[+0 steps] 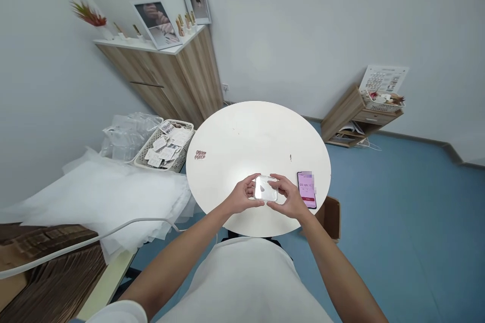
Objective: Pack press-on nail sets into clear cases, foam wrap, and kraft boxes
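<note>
Between both hands is a small clear plastic case [265,190], shiny, with a small dark shape showing inside it or through it. My left hand [242,195] grips its left end between thumb and fingers. On the opposite end, my right hand [288,197] holds it the same way, with fingertips along the top edge. The case is over the near part of the round white table [257,131]; whether it touches the surface I cannot tell. A phone [306,190] with a pink timer screen lies right of my right hand. A cluster of small reddish-brown pieces [200,155] lies at the left.
A tiny dark item [290,157] lies on the table's right half. Left of the table are a white basket [178,162] of cards, plastic bags [129,133] and white sheets [113,197]. A cardboard box [332,218] stands below the right edge. Cabinets [182,81] stand behind.
</note>
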Demonstrator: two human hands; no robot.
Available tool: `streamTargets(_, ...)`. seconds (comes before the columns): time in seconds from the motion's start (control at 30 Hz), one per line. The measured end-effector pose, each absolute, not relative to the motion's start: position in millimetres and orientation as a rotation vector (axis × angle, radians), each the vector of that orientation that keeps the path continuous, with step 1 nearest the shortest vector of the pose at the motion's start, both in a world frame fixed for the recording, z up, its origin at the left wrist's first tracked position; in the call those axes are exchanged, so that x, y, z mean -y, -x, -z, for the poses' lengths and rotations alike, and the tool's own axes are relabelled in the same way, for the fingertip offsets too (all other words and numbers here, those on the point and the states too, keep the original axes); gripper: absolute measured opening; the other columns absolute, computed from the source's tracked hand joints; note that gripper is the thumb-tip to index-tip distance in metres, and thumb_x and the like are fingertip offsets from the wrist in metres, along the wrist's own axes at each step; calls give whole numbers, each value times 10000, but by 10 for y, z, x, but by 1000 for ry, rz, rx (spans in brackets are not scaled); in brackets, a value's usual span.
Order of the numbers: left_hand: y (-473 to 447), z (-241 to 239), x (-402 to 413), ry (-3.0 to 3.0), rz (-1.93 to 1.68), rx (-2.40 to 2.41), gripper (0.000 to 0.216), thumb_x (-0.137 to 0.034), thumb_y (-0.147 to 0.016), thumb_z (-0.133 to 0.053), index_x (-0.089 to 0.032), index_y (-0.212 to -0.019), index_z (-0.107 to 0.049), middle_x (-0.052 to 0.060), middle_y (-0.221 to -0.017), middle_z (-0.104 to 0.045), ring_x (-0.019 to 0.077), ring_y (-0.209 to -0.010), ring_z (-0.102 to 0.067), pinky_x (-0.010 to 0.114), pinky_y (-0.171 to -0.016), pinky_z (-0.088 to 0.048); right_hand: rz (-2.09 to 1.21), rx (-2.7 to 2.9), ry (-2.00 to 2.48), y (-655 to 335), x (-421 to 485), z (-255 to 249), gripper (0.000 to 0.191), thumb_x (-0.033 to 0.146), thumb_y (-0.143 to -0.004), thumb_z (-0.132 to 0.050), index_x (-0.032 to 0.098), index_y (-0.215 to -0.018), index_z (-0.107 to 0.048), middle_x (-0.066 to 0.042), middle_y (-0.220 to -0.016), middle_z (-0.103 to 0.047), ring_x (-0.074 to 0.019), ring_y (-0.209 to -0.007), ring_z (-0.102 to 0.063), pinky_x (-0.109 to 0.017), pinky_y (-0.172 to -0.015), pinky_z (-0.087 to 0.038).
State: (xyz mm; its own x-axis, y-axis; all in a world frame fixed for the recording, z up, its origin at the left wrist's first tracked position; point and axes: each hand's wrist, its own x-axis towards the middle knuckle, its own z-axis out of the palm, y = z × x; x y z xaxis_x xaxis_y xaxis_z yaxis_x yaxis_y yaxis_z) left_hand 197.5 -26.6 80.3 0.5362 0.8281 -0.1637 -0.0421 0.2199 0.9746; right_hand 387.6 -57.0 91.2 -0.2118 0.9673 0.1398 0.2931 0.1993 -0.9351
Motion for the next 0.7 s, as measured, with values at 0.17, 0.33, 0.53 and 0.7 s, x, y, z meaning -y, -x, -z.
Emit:
streamTargets(0.17,-2048,-846,352,-1121,-726,-856,842,-228,-527,-758,-222,-1266,-355,78,-947,-576,146,-757,-581,318,-694,-475,-1075,1649,1158,-3944,545,-997,446,293,-568,-706,240,-992,-578,-102,-1190,-476,-224,-961,-548,-372,-735,-510)
streamTargets(0.33,-2106,-971,392,-1003,-740,-778,835,-224,-565,-737,-263,-1290,-324,97,-1081,-547,169,-869,-574,326,-747,-460,-1133,1619,1157,-3998,520,-1067,447,296,-572,-707,237,-996,-575,-96,-1179,-479,-210,-941,-558,-367,-741,-514)
streamTargets(0.53,-2095,-891,370,-906,-660,-903,643,-250,-617,-700,-222,-1202,-435,84,-954,-600,153,-797,-599,351,-754,-462,-1209,1582,1166,-4049,542,-991,440,293,-577,-703,226,-992,-574,-97,-1202,-467,-201,-942,-563,-370,-788,-494)
streamTargets(0.7,-2078,-744,394,-933,-622,-1006,445,-265,-583,-729,-154,-978,-556,83,-865,-622,142,-722,-601,337,-723,-468,-1289,1480,1233,-4047,535,-881,382,377,-688,-611,225,-1032,-541,-82,-1164,-507,-192,-956,-566,-373,-821,-467)
